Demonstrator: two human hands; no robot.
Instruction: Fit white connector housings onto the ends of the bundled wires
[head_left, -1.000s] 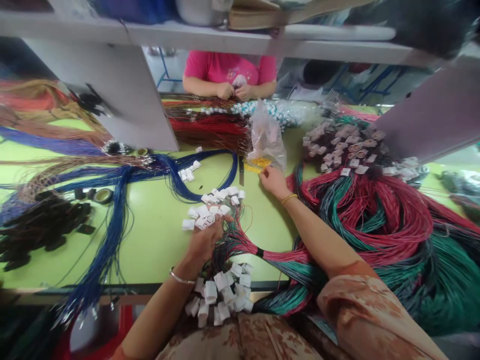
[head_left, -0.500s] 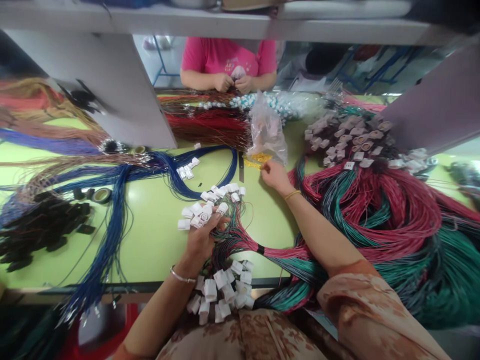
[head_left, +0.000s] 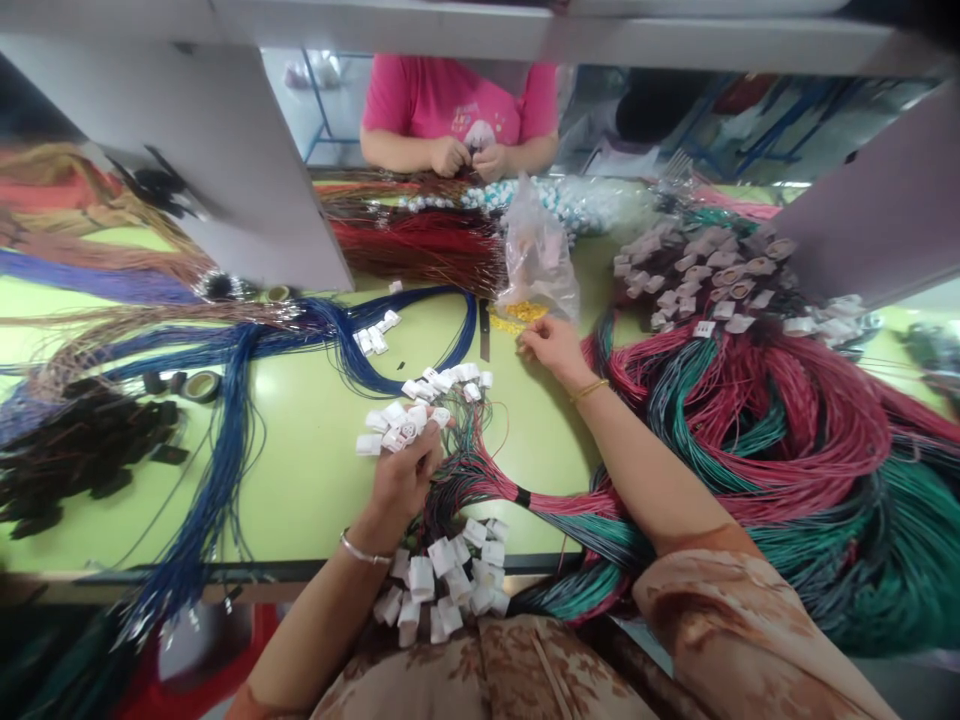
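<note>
My left hand (head_left: 401,478) is closed around a bunch of red and green wires with white connectors (head_left: 397,428) at their ends, held just above the green table (head_left: 300,470). My right hand (head_left: 551,345) reaches forward, fingers pinched at the small yellow pieces (head_left: 517,316) spilling from a clear plastic bag (head_left: 536,262). What the fingertips hold is too small to make out. More white connectors (head_left: 450,585) hang at the table's front edge by my lap.
A large coil of red and green wires (head_left: 765,440) fills the right side. Blue wire bundles (head_left: 247,360) and black parts (head_left: 82,460) lie left. A grey shelf panel (head_left: 217,160) stands behind. A person in a pink shirt (head_left: 457,105) works opposite.
My right hand has drawn slightly back from the yellow pieces toward me. The left hand has kept its grip on the wire bunch, shifting a little.
</note>
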